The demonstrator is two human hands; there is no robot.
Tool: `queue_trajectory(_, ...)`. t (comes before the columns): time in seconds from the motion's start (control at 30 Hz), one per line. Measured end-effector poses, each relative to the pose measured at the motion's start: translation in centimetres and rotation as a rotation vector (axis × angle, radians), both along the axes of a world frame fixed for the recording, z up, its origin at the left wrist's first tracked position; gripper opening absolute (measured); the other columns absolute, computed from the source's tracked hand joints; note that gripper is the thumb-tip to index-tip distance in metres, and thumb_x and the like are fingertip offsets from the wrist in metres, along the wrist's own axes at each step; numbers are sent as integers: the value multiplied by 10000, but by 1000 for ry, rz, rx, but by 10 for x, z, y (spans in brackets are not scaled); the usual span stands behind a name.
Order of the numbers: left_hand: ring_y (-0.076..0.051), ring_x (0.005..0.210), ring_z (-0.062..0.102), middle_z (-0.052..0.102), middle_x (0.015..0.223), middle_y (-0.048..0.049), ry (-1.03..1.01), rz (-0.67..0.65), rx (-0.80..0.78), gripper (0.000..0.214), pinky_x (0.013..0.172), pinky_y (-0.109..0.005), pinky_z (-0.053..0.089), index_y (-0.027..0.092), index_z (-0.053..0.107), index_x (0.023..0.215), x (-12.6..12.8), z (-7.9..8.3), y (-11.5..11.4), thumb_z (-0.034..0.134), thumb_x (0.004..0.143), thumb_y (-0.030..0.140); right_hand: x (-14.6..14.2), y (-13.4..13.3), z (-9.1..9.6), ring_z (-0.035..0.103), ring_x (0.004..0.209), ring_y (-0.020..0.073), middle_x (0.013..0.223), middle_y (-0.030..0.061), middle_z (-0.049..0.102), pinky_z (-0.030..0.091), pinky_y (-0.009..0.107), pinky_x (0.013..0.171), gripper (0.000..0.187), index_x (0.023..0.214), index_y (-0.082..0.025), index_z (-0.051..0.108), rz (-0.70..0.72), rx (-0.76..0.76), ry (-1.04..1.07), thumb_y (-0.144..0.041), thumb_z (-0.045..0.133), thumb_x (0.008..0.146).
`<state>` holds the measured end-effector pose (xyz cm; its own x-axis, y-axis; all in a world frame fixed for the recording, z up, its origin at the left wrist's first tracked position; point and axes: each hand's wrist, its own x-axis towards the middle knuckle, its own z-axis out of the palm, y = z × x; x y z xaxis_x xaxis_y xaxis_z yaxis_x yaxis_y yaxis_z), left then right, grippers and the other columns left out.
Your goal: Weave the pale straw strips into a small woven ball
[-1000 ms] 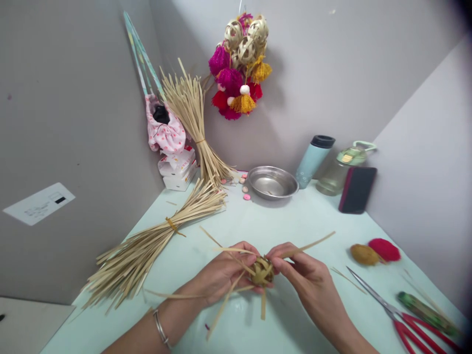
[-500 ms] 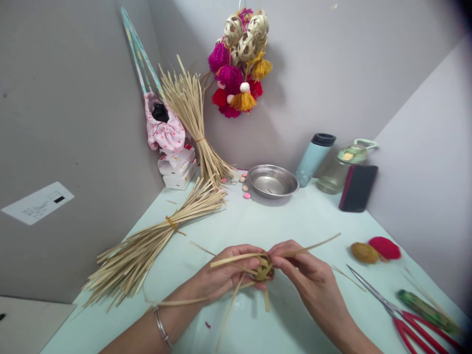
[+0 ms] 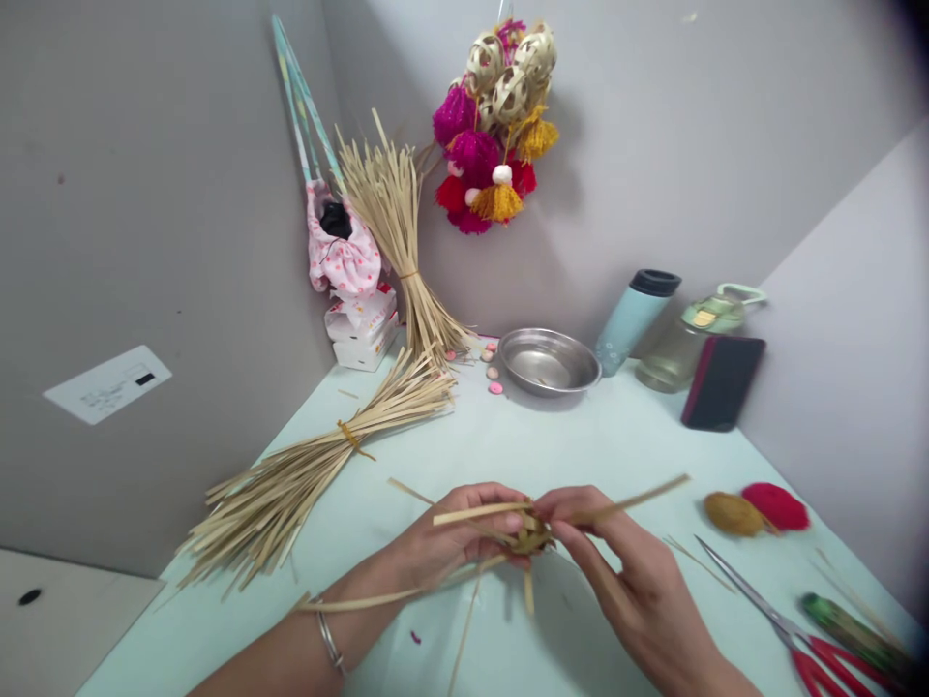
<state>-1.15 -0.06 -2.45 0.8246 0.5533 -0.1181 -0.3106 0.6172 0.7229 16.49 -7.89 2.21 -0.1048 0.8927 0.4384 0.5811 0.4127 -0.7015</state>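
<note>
A small woven straw ball (image 3: pixel 531 535) with loose strips sticking out is held between both hands above the pale green table (image 3: pixel 581 445). My left hand (image 3: pixel 442 547) cups it from the left, fingers curled around the weave. My right hand (image 3: pixel 616 571) pinches a long straw strip (image 3: pixel 631 499) that runs up to the right from the ball. Other strips trail down and left across my left wrist, which wears a metal bangle (image 3: pixel 330 644).
A tied bundle of straw strips (image 3: pixel 326 460) lies at left; another bundle (image 3: pixel 396 232) leans in the corner. A steel bowl (image 3: pixel 548 360), flask (image 3: pixel 635 308), bottle (image 3: pixel 682 344) and dark phone (image 3: pixel 722 382) stand at the back. Two pompoms (image 3: pixel 755 510), red scissors (image 3: pixel 791 639) lie at right. Tasselled balls (image 3: pixel 497 126) hang on the wall.
The hands have drawn closer around the ball and turned it a little. The upper strip now lies flatter across the left fingers. The view has shifted slightly left.
</note>
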Motion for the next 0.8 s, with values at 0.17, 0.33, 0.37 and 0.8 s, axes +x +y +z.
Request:
queue_trajectory(0.17, -181, 905, 664, 667, 1040, -104, -19, -56, 8, 371, 866, -348, 487, 144, 639, 1097, -1, 5, 0, 763, 755, 215, 2, 6, 2, 635, 802, 183, 924, 40, 654, 513, 273, 700, 194, 833, -227, 616, -58, -354, 231, -357, 528, 947)
queue_trajectory(0.33, -177, 936, 642, 653, 1048, -88, 26, 0, 65, 408, 869, -335, 459, 170, 594, 1052, 0, 6, 0, 805, 709, 234, 4, 11, -1, 626, 931, 223, 1011, 52, 675, 496, 291, 787, 270, 753, -209, 605, -113, -528, 413, -456, 636, 857)
queue_trajectory(0.37, -177, 945, 642, 656, 1047, -83, 37, 20, 83, 409, 874, -329, 452, 177, 586, 1041, 0, 7, 0, 809, 704, 240, 3, 11, -1, 630, 935, 227, 1032, 56, 680, 495, 299, 800, 275, 754, -206, 606, -120, -549, 453, -463, 649, 844)
queue_trajectory(0.8, -242, 1013, 642, 654, 1136, -118, 197, -44, 314, 448, 792, -358, 520, 220, 553, 1208, -9, 18, 3, 686, 818, 396, -3, 7, -2, 614, 794, 173, 866, 15, 680, 499, 242, 698, 201, 790, -217, 659, -181, -392, 483, -409, 671, 849)
